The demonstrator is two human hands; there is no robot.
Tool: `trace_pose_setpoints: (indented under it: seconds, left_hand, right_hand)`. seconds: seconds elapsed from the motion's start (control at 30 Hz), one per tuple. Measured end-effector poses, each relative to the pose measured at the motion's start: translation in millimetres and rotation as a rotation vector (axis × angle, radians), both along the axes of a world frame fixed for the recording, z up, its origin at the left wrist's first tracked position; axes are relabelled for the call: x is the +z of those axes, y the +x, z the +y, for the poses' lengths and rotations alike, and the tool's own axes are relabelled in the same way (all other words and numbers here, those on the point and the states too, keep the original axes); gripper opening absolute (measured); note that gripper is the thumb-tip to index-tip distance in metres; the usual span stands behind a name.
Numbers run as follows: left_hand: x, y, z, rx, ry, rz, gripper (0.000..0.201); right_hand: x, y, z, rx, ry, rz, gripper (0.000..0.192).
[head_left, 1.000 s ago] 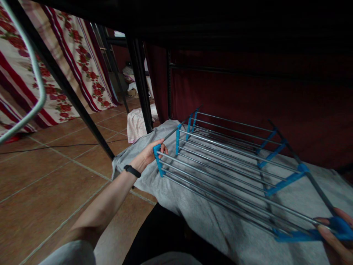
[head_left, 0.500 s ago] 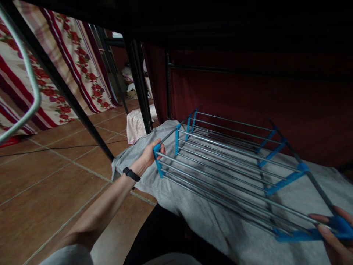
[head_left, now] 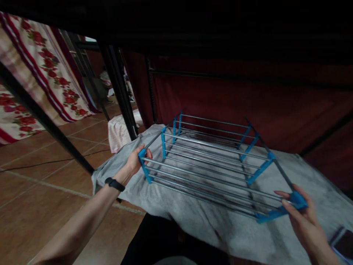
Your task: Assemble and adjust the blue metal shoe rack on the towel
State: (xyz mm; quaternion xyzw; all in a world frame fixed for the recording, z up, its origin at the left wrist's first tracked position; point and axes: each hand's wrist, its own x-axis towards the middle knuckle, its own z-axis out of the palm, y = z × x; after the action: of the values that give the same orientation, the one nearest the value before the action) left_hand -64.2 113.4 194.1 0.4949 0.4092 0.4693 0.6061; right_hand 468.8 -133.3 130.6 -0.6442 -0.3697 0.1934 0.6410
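Observation:
A shoe rack (head_left: 204, 173) of thin metal tubes with blue plastic brackets lies low over a grey blanket (head_left: 190, 228), its tubes running left to right. My left hand (head_left: 137, 159), below a black wristband (head_left: 114, 184), is closed around the rack's near left blue corner. At the near right corner, my right hand (head_left: 303, 217) grips the blue bracket, with fingers and thumb about it and the tube end. Whether the rack's underside rests fully on the blanket I cannot tell.
Black metal bed-frame posts (head_left: 117, 84) and a dark top surround the rack. A dark red cloth (head_left: 220, 95) hangs behind it. Floral curtain (head_left: 52, 70) and tiled floor (head_left: 55, 195) are at left. A phone-like dark object (head_left: 343, 243) lies at lower right.
The view has swung right, so the rack and both hands appear further left. My right hand and the rack's right corner now show more fully. Both hands keep their hold.

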Motion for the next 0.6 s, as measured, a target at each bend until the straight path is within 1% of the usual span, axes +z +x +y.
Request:
trace_pose_setpoints:
  seconds: [0.13,0.2,0.27,0.33,0.43,0.5,0.53,0.6]
  left_hand:
    - [0.0,-6,7,-0.035,-0.053,0.001,0.054]
    - [-0.5,-9,10,-0.05,-0.115,-0.015,0.053]
    - [0.1,-14,11,-0.038,-0.192,-0.053,0.052]
    - [3.4,-18,11,-0.005,-0.267,-0.095,0.054]
    - [15.0,-22,13,0.117,-0.344,-0.098,0.053]
    - [24.6,-19,17,0.193,-0.38,-0.061,0.048]
    - [28.4,-16,20,0.203,-0.399,-0.034,0.046]
    - [31.7,-7,26,0.245,-0.405,0.053,0.046]
  right_hand:
    - [1.4,7,1,0.071,-0.034,0.104,0.083]
    - [4.7,10,0,0.09,-0.03,0.176,0.077]
    - [10.8,12,0,0.119,-0.021,0.266,0.076]
    - [19.7,13,0,0.139,-0.041,0.351,0.076]
    - [35.8,16,4,0.104,-0.114,0.431,0.076]
    - [46.2,19,11,0.053,-0.144,0.467,0.073]
    - [50.8,20,16,0.035,-0.148,0.485,0.069]
    - [58.5,21,25,0.035,-0.151,0.524,0.059]
